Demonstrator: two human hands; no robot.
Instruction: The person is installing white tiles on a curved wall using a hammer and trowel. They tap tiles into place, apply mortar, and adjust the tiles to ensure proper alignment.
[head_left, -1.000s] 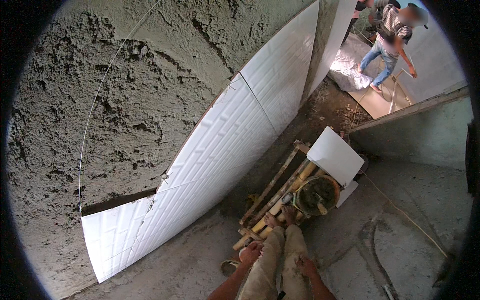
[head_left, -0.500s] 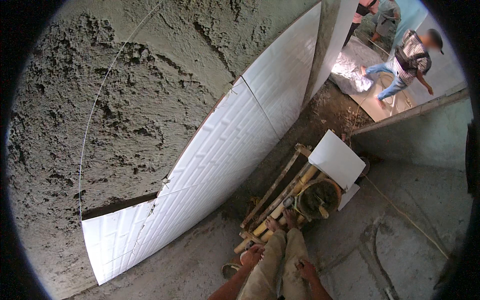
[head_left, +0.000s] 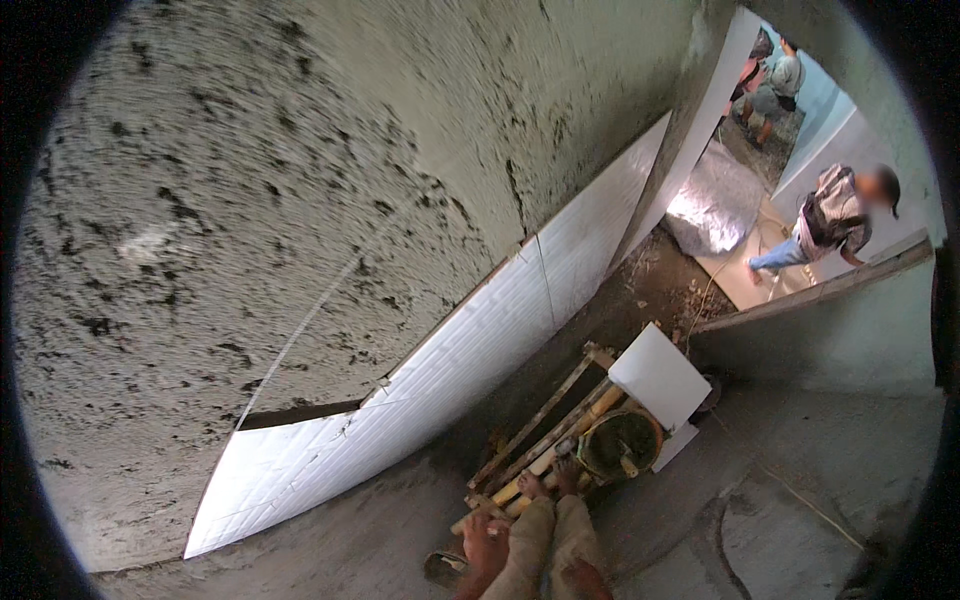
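Note:
My left hand (head_left: pixel 485 540) is beside my left knee, above the near end of a low bamboo-and-wood platform (head_left: pixel 540 462). Motion smears its fingers, so their grip is unclear. Close by my right knee is my right hand (head_left: pixel 584 578), blurred, with nothing visible in it. My bare feet (head_left: pixel 548 482) rest on the platform. Just beyond them stands a bucket (head_left: pixel 622 445) of dark wet mortar with a handle sticking out. A white tile (head_left: pixel 660 375) lies flat past the bucket, with another white piece (head_left: pixel 676 447) partly beneath it.
White brick-patterned tiles (head_left: pixel 460 360) cover the lower wall on the left, below rough plaster (head_left: pixel 250 200). A string (head_left: pixel 310 325) crosses that wall. A small container (head_left: pixel 445 568) sits by the platform. Through the doorway are a person (head_left: pixel 835 215), others farther back, and a silvery sack (head_left: pixel 715 200).
The view has tipped upward, so the tiled wall and platform appear lower. My left hand has shifted down toward my knee. The person in the doorway has changed posture.

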